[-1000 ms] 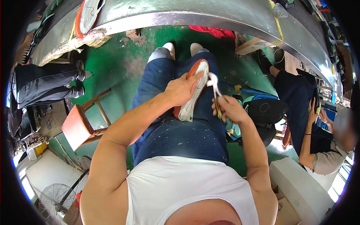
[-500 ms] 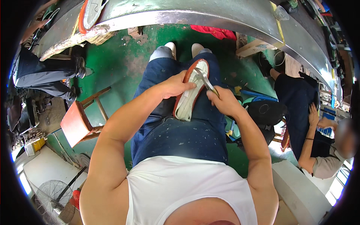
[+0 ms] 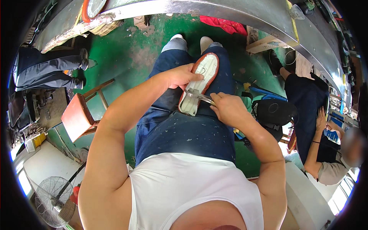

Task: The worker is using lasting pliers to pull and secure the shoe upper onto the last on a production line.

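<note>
A shoe without an outsole lies bottom up across my thighs, with a white underside and a red-brown edge. My left hand grips it at the middle on its left side, the thumb resting on the white underside. In my right hand is a pair of metal pincers, fingers wrapped round the handle. The pincers' head lies over the near half of the shoe, just below my left thumb. Whether the jaws bite on the edge cannot be made out. A small curved mark shows near the shoe's far end.
A metal-edged workbench runs across the far side, with an orange-edged item on it. A red stool stands at left, a fan at lower left. A black bag-like thing sits at right, near another person.
The pincers have moved from the shoe's far half to its near half, with my right hand drawn nearer. The shoe's far end has shifted slightly right and away. My left hand keeps its grip.
</note>
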The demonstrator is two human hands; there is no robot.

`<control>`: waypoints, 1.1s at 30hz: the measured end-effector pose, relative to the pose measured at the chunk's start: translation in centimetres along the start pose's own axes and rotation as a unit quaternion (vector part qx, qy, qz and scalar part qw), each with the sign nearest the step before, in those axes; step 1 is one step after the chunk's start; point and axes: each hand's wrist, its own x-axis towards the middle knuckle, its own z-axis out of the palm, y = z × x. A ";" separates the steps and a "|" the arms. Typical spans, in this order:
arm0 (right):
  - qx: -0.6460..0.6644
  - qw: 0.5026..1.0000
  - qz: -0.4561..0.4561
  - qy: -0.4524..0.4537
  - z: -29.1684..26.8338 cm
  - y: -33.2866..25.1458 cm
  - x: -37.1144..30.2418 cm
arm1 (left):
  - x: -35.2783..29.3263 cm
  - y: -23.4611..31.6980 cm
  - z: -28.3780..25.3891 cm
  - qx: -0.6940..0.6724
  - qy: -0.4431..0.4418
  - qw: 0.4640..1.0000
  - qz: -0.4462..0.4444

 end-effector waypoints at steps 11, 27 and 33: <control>0.160 0.984 0.064 0.040 5.0 1.7 -4.5 | -2.9 -2.1 3.0 0.052 -0.013 0.987 0.153; 0.078 0.996 0.016 0.032 4.7 0.6 -4.6 | -1.4 -6.7 5.1 0.054 0.158 0.957 0.238; 0.060 0.996 0.049 -0.047 3.9 0.9 -4.9 | -2.3 -7.7 5.7 0.203 0.193 0.923 0.263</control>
